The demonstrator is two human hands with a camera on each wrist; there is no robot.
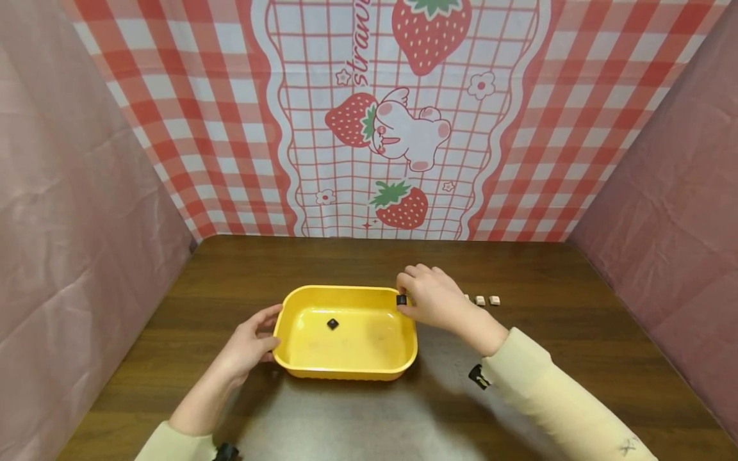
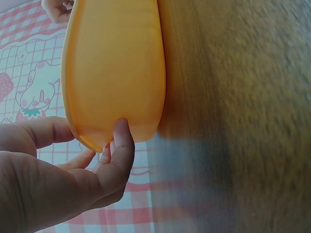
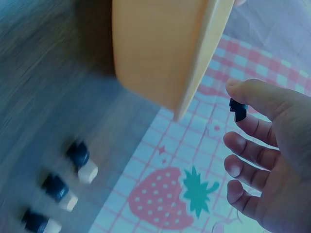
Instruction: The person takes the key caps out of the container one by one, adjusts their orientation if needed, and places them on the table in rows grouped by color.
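Note:
A yellow plastic tray (image 1: pixel 346 371) with rounded corners stands on the table, and a small black block (image 1: pixel 332 324) lies inside it. At the tray's left end is my left hand (image 1: pixel 252 342), its fingers bent about the rim and against the outer wall. The left wrist view shows those fingertips (image 2: pixel 122 127) touching the outside. Over the tray's right rim, my right hand (image 1: pixel 429 298) pinches another small black block (image 1: pixel 401 299) between thumb and index finger. In the right wrist view this black block (image 3: pixel 238 109) has a notched outline; the other fingers are spread loosely.
Several small white blocks (image 1: pixel 480 300) sit right of my right hand, partly hidden by it. The right wrist view shows black blocks (image 3: pixel 56 187) beside them. A checked strawberry cloth (image 1: pixel 375 192) hangs behind the brown table (image 1: pixel 576 358), with pink cloth (image 1: pixel 663 160) at both sides.

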